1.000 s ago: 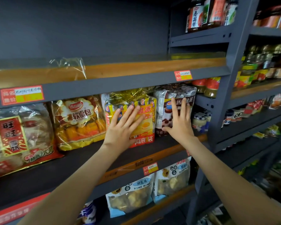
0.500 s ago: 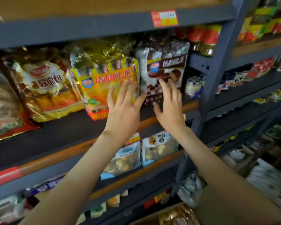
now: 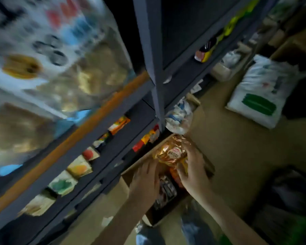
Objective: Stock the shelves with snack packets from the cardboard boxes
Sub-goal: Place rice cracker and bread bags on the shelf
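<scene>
**Both hands down in the cardboard box, on a golden snack packet**

The right hand (image 3: 193,167) is curling its fingers and thumb around the right side of a crinkly golden-orange snack packet (image 3: 171,153) and is gripping it. The left hand (image 3: 145,175) is reaching in from the other side, with its fingers lying up against the packet's left edge. The picture is too blurred to tell whether that hand is gripping the packet or only touching it.

The packet is sitting at the far end of an open cardboard box (image 3: 141,160), roughly level with the rim. A dark packet (image 3: 166,190) is lying lower in the box, between the two wrists. The box is standing on the floor, right up against the foot of the dark grey shelving (image 3: 154,68).

On the low shelves just beside the box, small orange packets (image 3: 119,122) and red-and-yellow ones (image 3: 147,138) are standing in rows. Higher up on the left, large pale snack bags (image 3: 51,68) are smearing into a blur above an orange-edged shelf lip (image 3: 95,117). Well off to the right, a white plastic bag (image 3: 260,92) with a green mark is lying on the tan floor (image 3: 237,138).
</scene>
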A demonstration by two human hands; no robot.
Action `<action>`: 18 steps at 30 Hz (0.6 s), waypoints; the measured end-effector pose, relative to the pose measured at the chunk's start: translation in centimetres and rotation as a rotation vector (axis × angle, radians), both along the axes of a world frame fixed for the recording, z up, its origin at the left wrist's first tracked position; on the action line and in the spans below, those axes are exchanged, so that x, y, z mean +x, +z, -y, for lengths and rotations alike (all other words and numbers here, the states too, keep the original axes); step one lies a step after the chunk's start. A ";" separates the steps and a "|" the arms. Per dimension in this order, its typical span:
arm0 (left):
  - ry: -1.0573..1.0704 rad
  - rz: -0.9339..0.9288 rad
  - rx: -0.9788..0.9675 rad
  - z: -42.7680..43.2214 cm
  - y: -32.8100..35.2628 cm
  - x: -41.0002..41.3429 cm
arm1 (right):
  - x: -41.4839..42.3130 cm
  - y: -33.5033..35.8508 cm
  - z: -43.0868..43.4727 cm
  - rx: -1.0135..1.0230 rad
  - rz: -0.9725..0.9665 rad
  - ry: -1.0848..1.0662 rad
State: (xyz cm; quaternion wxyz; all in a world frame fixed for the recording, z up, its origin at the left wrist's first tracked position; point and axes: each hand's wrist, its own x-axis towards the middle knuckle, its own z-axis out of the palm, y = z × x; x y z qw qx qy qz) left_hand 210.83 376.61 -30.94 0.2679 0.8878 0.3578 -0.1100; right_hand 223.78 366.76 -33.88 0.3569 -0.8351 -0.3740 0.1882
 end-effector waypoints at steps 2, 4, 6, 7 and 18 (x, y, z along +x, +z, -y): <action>-0.073 -0.188 -0.074 1.4 -8.8 -1.2 | -0.3 -8.0 3.4 -0.174 -0.056 -0.099; -0.167 -0.319 -0.139 2.7 -18.1 -3.0 | -1.1 -16.2 6.3 -0.375 -0.144 -0.126; -0.224 -0.384 -0.185 3.7 -26.7 -4.5 | -2.2 -23.8 8.2 -0.476 -0.257 -0.113; -0.249 -0.447 -0.154 3.9 -30.0 -4.6 | -2.8 -27.4 8.7 -0.501 -0.291 -0.095; -0.150 -0.563 -0.617 -0.4 -62.4 -6.7 | -11.1 -54.5 4.4 -0.959 -0.452 0.291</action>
